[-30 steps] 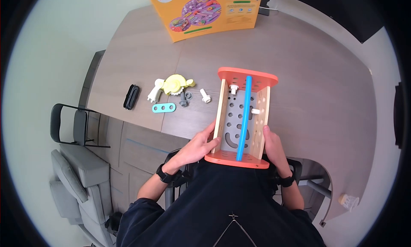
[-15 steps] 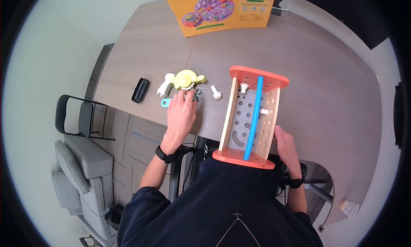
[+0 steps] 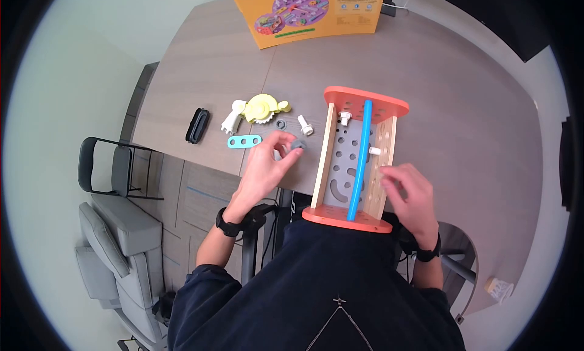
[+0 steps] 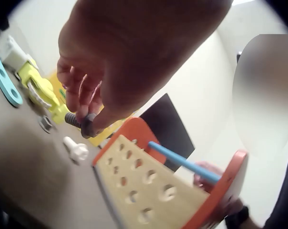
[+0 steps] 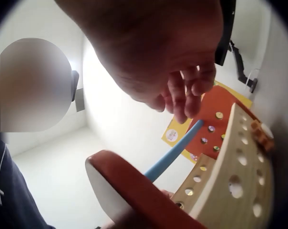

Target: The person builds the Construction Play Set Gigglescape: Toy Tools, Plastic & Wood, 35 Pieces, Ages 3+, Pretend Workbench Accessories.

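Note:
The left hand point(image 3: 266, 168) pinches a dark grey bolt point(image 4: 88, 125) between thumb and fingers, above the table just left of the wooden toolbox. The toolbox has orange ends point(image 3: 347, 219), pale wooden sides point(image 3: 323, 162) and a blue bar point(image 3: 364, 150); it stands at the table's front edge. Over its right side hovers the right hand point(image 3: 413, 199), fingers loosely bent, with nothing seen in them. A white bolt point(image 3: 345, 118) and a white peg point(image 3: 375, 151) sit in the box.
Left of the box lie a white bolt point(image 3: 305, 126), a grey nut point(image 3: 281, 125), a teal strip point(image 3: 244, 142), a yellow-and-white piece point(image 3: 261, 108) and a black case point(image 3: 198, 125). A yellow carton point(image 3: 310, 16) stands at the back.
The left hand left the toolbox, reached to the loose parts and lifted the grey bolt, moving back right. The right hand rose from beside the box to over its right side.

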{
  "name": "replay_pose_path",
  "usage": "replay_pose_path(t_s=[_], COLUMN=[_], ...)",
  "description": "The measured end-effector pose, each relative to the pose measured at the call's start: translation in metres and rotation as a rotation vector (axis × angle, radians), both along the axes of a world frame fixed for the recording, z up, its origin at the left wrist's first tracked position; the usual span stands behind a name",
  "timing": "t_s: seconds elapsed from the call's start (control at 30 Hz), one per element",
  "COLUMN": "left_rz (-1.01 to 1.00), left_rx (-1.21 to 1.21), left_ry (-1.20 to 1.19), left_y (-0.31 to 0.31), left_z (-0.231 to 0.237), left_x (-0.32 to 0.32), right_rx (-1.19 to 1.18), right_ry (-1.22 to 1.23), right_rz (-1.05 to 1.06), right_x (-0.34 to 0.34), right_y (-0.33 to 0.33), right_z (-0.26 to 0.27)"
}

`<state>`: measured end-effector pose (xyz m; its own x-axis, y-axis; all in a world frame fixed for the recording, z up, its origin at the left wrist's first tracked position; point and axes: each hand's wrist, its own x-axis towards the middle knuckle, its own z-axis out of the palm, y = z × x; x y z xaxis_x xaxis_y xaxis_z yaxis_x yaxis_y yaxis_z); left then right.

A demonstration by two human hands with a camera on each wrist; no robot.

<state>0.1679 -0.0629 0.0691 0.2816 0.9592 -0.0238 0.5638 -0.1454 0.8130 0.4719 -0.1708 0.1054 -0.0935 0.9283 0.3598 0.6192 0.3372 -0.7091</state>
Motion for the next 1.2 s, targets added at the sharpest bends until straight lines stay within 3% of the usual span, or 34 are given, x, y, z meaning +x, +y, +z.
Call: replay_pose_path(t_s=[0.07, 0.17, 0.37, 0.57, 0.63, 0.73, 0.9, 1.13, 1.2], left_rz=[-0.031, -0.142, -0.263, -0.331, -0.303, -0.039, -0.042, -0.135, -0.171], left_rx=[-0.075, -0.139, -0.014, 0.064, 0.044, 0.211, 0.343, 0.386, 0.395], left_ry=[-0.168, -0.236, -0.225, -0.228, -0.281, 0.082, 0.527, 0.760, 0.703], left_y=[-0.011, -0.025, -0.040, -0.038, -0.034, 0.002, 0.050, 0.055, 0.053], left_z=[0.022, 0.054, 0.075, 0.071, 0.059, 0.032, -0.046, -0.066, -0.061], left_x=[0.012, 0.027, 0.048, 0.046, 0.033, 0.013, -0.019, -0.015, -0.019], right_rx=[0.143, 0.229, 0.317, 0.286, 0.156, 0.024, -0.108, -0.206, -0.252], right_ry=[-0.110, -0.177, -0.287, -0.242, -0.131, 0.080, 0.277, 0.355, 0.396], right_rz=[0.154, 0.230, 0.264, 0.260, 0.196, 0.054, -0.074, -0.170, -0.227], right_x=[-0.011, -0.030, -0.034, -0.022, -0.013, 0.005, 0.022, 0.044, 0.049], right_y=[0.010, 0.022, 0.029, 0.029, 0.026, 0.015, 0.000, -0.022, -0.029], right_z=[0.004, 0.018, 0.022, 0.015, 0.012, -0.004, -0.024, -0.048, -0.053])
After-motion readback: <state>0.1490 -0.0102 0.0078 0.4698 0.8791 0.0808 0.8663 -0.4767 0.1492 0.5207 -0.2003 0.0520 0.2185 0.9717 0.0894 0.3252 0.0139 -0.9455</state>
